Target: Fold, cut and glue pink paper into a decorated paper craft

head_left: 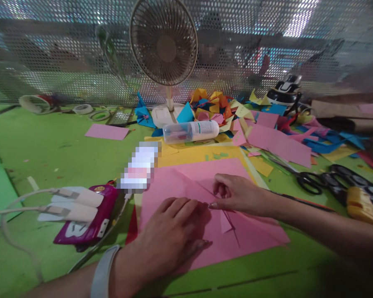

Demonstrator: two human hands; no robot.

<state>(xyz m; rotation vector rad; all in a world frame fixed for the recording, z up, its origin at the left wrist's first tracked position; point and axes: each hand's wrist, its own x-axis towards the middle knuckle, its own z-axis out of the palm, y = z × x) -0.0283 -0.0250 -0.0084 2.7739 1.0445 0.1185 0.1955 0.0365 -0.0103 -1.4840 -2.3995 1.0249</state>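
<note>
Fingers loosely extended, a left hand rests on a pink sheet on the near green surface; the right hand curls over it, any grip impossible to tell. A fan stands at far centre.

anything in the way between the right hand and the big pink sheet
Nothing visible: the right hand is down at the pink sheet, where the left hand also rests. The bottle lies beyond the sheet's far edge.
</note>
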